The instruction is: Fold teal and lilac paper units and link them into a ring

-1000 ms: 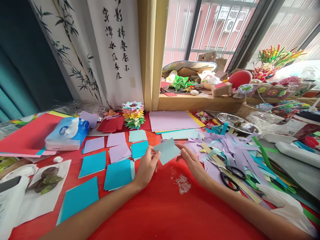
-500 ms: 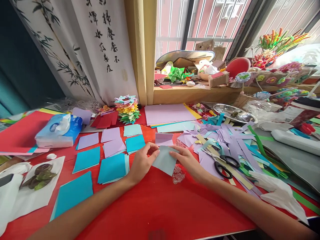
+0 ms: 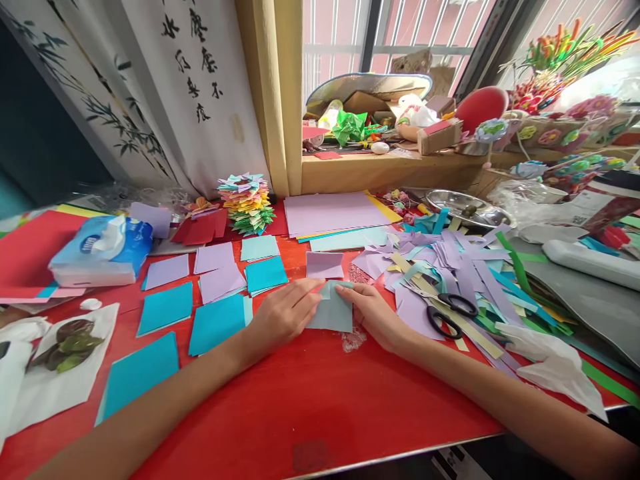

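Observation:
A pale grey-blue folded paper square [image 3: 332, 313] lies flat on the red table [image 3: 320, 400]. My left hand [image 3: 283, 313] presses on its left edge, fingers stretched along the top. My right hand [image 3: 370, 313] rests on its right side, fingertips pinching the upper corner. Both hands hold the paper down against the table. A lilac square [image 3: 325, 265] lies just behind it.
Teal and lilac paper squares [image 3: 215, 323] spread to the left, with a tissue pack [image 3: 100, 250]. Black scissors [image 3: 447, 313] lie on a heap of paper strips at the right. A stack of folded coloured pieces [image 3: 246, 203], large sheets [image 3: 335, 213] and a metal bowl [image 3: 467, 210] stand behind.
The paper, held up in the air a second ago, has come down flat onto the table. Both hands have closed in on it. The view has tilted down.

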`<state>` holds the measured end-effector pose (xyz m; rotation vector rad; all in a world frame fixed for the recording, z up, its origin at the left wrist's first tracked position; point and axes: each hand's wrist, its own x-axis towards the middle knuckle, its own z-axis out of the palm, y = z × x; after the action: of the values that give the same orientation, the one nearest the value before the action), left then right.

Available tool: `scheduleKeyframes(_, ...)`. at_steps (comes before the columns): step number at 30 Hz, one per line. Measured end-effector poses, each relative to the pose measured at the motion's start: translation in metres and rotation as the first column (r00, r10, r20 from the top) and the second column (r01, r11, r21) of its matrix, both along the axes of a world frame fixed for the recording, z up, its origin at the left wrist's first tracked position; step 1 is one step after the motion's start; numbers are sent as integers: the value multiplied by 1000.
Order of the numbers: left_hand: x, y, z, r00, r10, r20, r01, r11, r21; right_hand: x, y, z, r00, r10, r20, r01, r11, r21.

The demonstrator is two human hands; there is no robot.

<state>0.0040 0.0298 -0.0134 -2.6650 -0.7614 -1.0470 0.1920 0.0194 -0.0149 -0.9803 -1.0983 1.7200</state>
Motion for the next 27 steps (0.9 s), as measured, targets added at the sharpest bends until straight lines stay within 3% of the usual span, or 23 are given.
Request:
scheduleKeyframes(4,-1,2,3,990,-116,-81,120,991,50,2,1,-2,1000,15,27,-15,1000,0)
scheduleKeyframes(9,-2,2,4,981,-162,-108,165,986,21,3,2,-2,999,23,46,-23,1000,-2)
scheduleKeyframes(22,-3,2,2,982,-162,-99,158,986,-45,4,0,2,999,40,26,-39,998,-41)
scheduleKeyframes(27,-2,2,-1,985,-127,-119,126,992,-16,5,1,4,998,58,25,-56,997,-46)
